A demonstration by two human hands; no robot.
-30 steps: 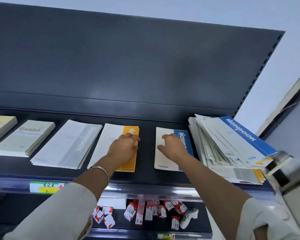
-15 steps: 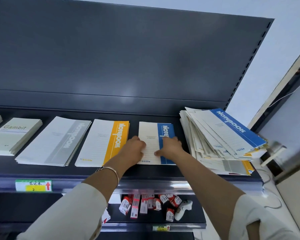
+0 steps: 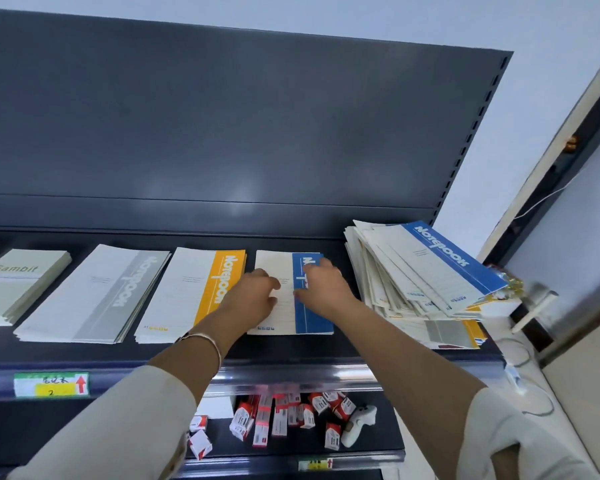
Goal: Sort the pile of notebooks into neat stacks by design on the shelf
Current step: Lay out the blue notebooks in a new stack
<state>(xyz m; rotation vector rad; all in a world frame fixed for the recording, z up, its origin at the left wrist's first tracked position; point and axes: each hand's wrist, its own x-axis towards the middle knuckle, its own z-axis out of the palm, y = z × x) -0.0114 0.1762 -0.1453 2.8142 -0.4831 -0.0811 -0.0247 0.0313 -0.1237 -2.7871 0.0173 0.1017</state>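
Sorted stacks lie in a row on the dark shelf [image 3: 66, 353]: a pale "Gambit" stack [image 3: 21, 284], a grey-banded notebook stack [image 3: 94, 296], an orange-banded stack [image 3: 191, 296] and a blue-banded stack [image 3: 312, 320]. A messy pile of mixed notebooks [image 3: 426, 271] leans at the shelf's right end, with a blue-banded one on top. Both hands rest on the blue-banded stack. My left hand [image 3: 253, 297] presses its white part. My right hand [image 3: 321, 285] lies on the blue band, covering part of the lettering. Neither hand holds a notebook.
The tall dark back panel [image 3: 222, 133] rises behind the shelf. On the lower shelf lie several small red-and-white boxes [image 3: 281, 415] and a white controller [image 3: 357, 426]. A green and yellow price label [image 3: 51, 384] sits on the shelf's front rail. A wall and door frame [image 3: 568, 202] stand at the right.
My left hand left the orange-banded stack and moved right onto the blue-banded stack beside my right hand. My right hand slid toward the blue band.
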